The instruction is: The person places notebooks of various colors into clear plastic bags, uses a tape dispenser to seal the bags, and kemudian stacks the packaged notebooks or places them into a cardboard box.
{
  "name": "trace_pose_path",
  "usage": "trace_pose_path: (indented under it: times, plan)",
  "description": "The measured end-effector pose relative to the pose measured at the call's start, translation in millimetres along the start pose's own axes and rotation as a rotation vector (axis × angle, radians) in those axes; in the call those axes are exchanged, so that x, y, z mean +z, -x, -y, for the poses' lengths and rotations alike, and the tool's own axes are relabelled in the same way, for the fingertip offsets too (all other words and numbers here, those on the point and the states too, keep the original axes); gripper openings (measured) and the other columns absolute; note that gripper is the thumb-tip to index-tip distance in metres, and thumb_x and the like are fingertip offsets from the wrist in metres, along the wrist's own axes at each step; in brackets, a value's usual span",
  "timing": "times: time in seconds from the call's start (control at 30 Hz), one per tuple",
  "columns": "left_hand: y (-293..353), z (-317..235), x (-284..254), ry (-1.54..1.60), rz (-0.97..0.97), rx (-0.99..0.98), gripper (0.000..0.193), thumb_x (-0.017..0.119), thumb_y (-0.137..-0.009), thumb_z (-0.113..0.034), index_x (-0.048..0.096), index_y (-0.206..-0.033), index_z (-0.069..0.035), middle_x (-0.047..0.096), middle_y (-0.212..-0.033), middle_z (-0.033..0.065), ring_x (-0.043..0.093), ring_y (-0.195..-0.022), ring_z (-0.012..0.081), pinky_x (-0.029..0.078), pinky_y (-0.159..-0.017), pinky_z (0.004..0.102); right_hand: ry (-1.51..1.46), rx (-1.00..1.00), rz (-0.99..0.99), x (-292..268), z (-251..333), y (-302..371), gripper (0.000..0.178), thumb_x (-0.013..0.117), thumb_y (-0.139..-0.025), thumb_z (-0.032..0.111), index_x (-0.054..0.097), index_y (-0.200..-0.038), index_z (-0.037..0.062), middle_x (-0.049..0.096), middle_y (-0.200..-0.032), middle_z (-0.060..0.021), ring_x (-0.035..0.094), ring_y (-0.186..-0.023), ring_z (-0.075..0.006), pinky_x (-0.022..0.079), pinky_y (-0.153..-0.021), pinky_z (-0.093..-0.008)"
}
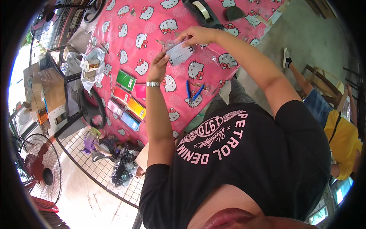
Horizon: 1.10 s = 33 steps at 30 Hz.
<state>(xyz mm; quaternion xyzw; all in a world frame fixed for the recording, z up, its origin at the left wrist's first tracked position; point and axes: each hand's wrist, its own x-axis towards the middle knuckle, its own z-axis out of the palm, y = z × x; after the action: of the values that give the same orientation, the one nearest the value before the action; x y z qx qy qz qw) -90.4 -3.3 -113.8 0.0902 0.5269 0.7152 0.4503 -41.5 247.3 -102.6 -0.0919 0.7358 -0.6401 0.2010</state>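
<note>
A pale packet [179,54] sits at twelve o'clock over the pink-covered table [152,35]. The left hand [157,66] pinches its nine-o'clock edge, the right hand [196,37] its twelve-o'clock edge; light, even tension from each grip should keep it flat.

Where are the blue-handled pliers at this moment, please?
In the head view, the blue-handled pliers lie toward the near edge of the pink tablecloth, to the right of the silver watch.
</note>
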Motion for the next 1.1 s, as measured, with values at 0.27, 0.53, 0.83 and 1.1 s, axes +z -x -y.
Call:
trace_pose_path:
  times: [0.27, 0.53, 0.83, 1.1]
  plan:
    - [-4, -7, 28, -1.200, -0.417, 0.646, 0.025, 0.064, -0.076, 0.000, 0.071, -0.098, -0.008, 0.064, -0.090, 0.0042, 0.060, -0.077, 0.0175, 0.047, -0.070, 0.0288, 0.267, -0.273, -0.358, 23, 1, -7, 0.010, 0.068, -0.070, 0.009, 0.069, -0.079, 0.0065, 0.061, -0.078, -0.0031, 0.058, -0.067, -0.0138, 0.046, -0.061, -0.0283]
    - [33, -40, 48, -1.216, -0.042, 0.529, 0.039, 0.060, -0.069, 0.005, 0.063, -0.106, -0.005, 0.061, -0.105, 0.0107, 0.059, -0.092, 0.0300, 0.050, -0.078, 0.0357, 0.459, -0.453, -0.162, 17, 18, 28, 0.023, 0.066, -0.070, 0.006, 0.066, -0.093, 0.0054, 0.058, -0.094, -0.0056, 0.057, -0.089, -0.0229, 0.047, -0.074, -0.0331]
    - [26, 3, 55, -1.355, -0.452, 0.716, 0.015, 0.069, -0.068, 0.001, 0.069, -0.081, -0.005, 0.066, -0.088, 0.0042, 0.059, -0.076, 0.0204, 0.047, -0.065, 0.0318, 0.710, -0.389, -0.407, 56, 13, 22, 0.017, 0.068, -0.071, 0.020, 0.064, -0.083, 0.0096, 0.053, -0.099, -0.0037, 0.049, -0.105, -0.0248, 0.038, -0.092, -0.0441]
    - [14, -17, 72, -1.058, -0.624, 0.218, 0.045, 0.077, -0.062, -0.009, 0.069, -0.106, -0.009, 0.065, -0.071, 0.0035, 0.055, -0.053, 0.0192, 0.047, -0.056, 0.0301, 0.739, -0.139, -0.670, 55, 17, 15, 0.016, 0.065, -0.077, 0.028, 0.069, -0.081, 0.0128, 0.056, -0.106, -0.0034, 0.047, -0.105, -0.0254, 0.036, -0.089, -0.0395]
